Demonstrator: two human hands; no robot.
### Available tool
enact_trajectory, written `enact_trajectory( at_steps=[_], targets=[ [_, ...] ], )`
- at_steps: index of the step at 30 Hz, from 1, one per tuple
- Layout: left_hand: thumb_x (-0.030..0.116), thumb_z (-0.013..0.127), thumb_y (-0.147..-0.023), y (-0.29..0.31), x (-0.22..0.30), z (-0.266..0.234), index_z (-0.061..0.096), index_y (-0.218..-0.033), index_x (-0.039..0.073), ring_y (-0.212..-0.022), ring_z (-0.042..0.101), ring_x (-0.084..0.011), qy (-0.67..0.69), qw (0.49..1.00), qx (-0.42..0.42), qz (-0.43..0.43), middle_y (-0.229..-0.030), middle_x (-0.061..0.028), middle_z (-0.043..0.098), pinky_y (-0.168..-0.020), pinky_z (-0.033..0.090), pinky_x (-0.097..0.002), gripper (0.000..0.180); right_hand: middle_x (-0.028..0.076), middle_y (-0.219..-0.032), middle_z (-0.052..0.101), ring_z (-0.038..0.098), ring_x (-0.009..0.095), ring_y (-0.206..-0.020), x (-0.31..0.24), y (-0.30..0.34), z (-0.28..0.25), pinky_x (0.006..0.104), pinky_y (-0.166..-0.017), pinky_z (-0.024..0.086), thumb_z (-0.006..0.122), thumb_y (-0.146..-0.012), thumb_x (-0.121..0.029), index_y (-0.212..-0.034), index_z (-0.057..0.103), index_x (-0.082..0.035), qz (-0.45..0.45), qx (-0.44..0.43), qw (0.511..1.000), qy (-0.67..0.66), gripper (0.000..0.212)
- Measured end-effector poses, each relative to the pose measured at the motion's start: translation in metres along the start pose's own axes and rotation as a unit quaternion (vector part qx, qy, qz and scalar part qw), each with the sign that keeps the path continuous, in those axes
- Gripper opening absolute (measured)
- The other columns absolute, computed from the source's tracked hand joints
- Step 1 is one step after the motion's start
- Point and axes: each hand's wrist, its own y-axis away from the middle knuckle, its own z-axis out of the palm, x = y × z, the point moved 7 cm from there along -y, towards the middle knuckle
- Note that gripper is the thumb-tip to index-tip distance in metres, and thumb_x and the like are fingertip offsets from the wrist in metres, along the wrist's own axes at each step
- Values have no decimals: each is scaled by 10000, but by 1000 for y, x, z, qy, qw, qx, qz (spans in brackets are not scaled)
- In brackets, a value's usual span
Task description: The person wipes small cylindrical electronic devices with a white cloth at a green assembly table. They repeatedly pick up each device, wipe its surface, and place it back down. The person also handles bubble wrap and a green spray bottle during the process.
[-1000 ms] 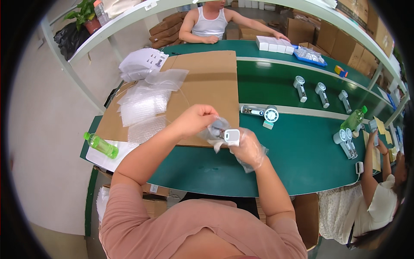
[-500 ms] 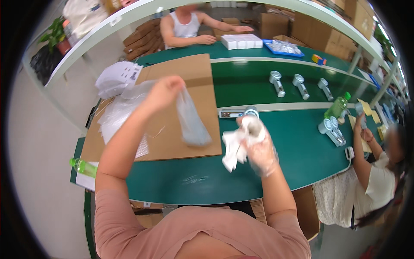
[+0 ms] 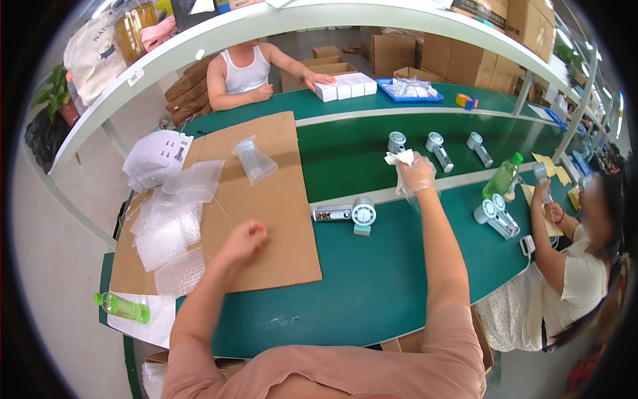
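Since the earlier frame, the bagged fan (image 3: 254,161) has left the person's left hand (image 3: 247,238) and now lies in its clear bag on the cardboard sheet (image 3: 286,239), while the right hand (image 3: 419,174) has reached forward across the bench (image 3: 379,272) to the leftmost of three upright fans. The left fingers are loosely curled above the cardboard; blur leaves it unclear whether anything sits between them, though nothing shows. The right fingers, in a clear plastic glove, are bent round a white cloth (image 3: 401,159), right at the leftmost fan (image 3: 397,141). Its round head shows above the cloth, but its handle is hidden, so whether it is gripped cannot be told.

A sound hold here would close round the handle rather than the head, with the cloth's loose end tucked in, and rise straight, clear of the middle fan (image 3: 438,151) just beside it.
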Motion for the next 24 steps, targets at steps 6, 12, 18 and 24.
enact_trajectory(
  at_steps=[6, 12, 18, 24],
  targets=[
    [89, 589, -913, 57, -3, 10, 605, -1011, 21, -705, 552, -76, 81, 996, -28, 0, -786, 2, 595, -642, 465, -226, 120, 206, -1092, 633, 620, 397, -998, 31, -37, 65, 445, -839, 496, 560, -870, -280, -1091, 562, -53, 81, -23, 996, -24, 317],
    [89, 581, -915, 70, 38, 7, 606, -1006, 24, -726, 549, -84, 139, 988, 6, 64, -821, -17, 594, -658, 463, -225, 115, 55, -1008, 653, 657, 199, -893, 39, 16, 39, 347, -736, 546, 663, -868, -271, -1207, 550, -75, 168, -30, 709, -684, 408],
    [238, 617, -912, 58, 98, 72, 477, -1269, 35, -964, 545, -140, 266, 941, -61, 198, -1099, -73, 560, -817, 457, -276, 434, 122, -1110, 640, 653, 243, -974, -104, 134, 9, 403, -842, 553, 613, -891, -227, -1246, 495, -20, 151, -234, 455, -846, 427],
    [507, 664, -831, 72, 120, 108, 259, -1437, 83, -1302, 414, -274, 499, 809, -159, 267, -1410, -119, 395, -1085, 353, -441, 844, 104, -1197, 592, 601, 180, -1053, -203, 244, -6, 328, -895, 502, 518, -967, -336, -1343, 431, -25, 89, -363, 531, -760, 496]
  ],
)
